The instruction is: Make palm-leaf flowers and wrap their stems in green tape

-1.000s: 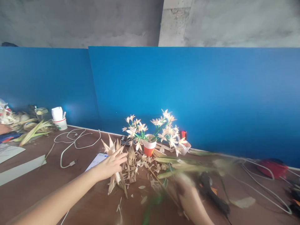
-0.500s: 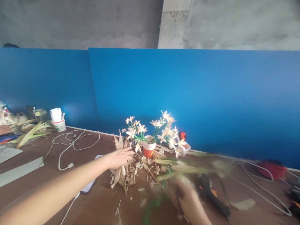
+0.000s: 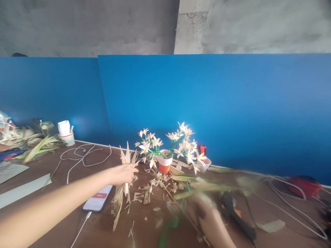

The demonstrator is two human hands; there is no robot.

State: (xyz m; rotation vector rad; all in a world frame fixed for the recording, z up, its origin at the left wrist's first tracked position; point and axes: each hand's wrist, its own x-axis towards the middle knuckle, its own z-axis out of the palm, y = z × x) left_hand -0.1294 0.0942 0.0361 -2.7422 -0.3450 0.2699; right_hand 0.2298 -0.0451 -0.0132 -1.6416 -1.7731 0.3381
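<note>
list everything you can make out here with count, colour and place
concrete wall: one, grey, top
partition panels: two, blue, behind table
table: one, brown, below
flowers: many, cream, centre
paper cup stack: one, white and orange, beneath flowers
small cup: one, white, right of stack
red-rimmed cup: one, white, far left
phone: one, dark-edged, below left forearm
cables: several, white, left and right
paper sheets: two, white, left
husk scraps: many, tan, centre
husk strips: several, pale green, right of centre
probable glue gun: one, black, right
unclear item: one, red, far right
dried husk bunch: one, cream, in left hand
left hand: one, bare, left of centre
right hand: one, blurred, right of centre
</note>
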